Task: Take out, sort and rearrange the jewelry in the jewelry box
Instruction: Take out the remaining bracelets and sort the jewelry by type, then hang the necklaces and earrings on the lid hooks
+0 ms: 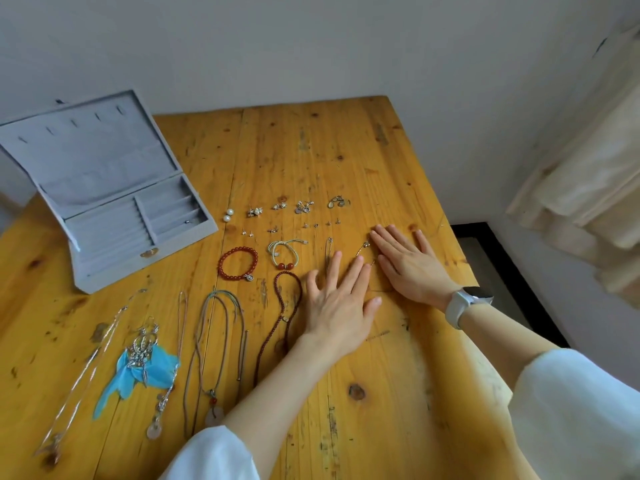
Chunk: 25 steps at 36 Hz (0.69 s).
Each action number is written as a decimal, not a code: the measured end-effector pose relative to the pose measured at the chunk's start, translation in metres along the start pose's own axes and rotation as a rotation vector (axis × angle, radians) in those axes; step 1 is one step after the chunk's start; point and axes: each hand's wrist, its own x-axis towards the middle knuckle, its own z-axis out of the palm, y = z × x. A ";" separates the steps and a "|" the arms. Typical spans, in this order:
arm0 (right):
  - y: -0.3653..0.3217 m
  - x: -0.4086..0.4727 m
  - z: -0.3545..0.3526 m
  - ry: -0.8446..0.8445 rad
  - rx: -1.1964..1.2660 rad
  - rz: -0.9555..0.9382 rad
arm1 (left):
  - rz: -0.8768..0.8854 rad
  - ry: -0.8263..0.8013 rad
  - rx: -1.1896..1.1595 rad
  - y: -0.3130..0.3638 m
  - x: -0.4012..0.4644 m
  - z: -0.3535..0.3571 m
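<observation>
Both hands flat on wooden table (398, 393), fingers straight & spread, gripping nothing: left hand (337, 301) beside right hand (410, 265) (watch on wrist). Thin chain (328, 252) at left fingertips; red bead bracelet (238, 263) left of it; open jewelry box (114, 202) far left.

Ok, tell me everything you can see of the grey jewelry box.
The grey jewelry box looks velvet-covered and stands open at the wooden table's far left, lid tilted back. Small hooks line the lid's top edge above a gathered pocket. The tray has ring rolls on the left and compartments on the right; one holds a small dark item. A metal clasp sits on the front. Neither hand touches it.
</observation>
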 end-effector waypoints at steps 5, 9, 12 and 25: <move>0.001 -0.001 -0.005 0.029 0.148 0.003 | -0.001 -0.009 -0.001 0.000 0.002 -0.001; -0.005 -0.004 -0.009 0.090 0.256 0.036 | 0.021 0.024 -0.019 -0.006 -0.002 -0.003; -0.016 -0.008 -0.011 0.190 0.341 0.059 | 0.024 0.102 -0.075 -0.014 -0.010 -0.010; -0.142 -0.039 0.002 0.299 0.439 -0.217 | -0.306 0.492 -0.333 -0.093 -0.122 -0.034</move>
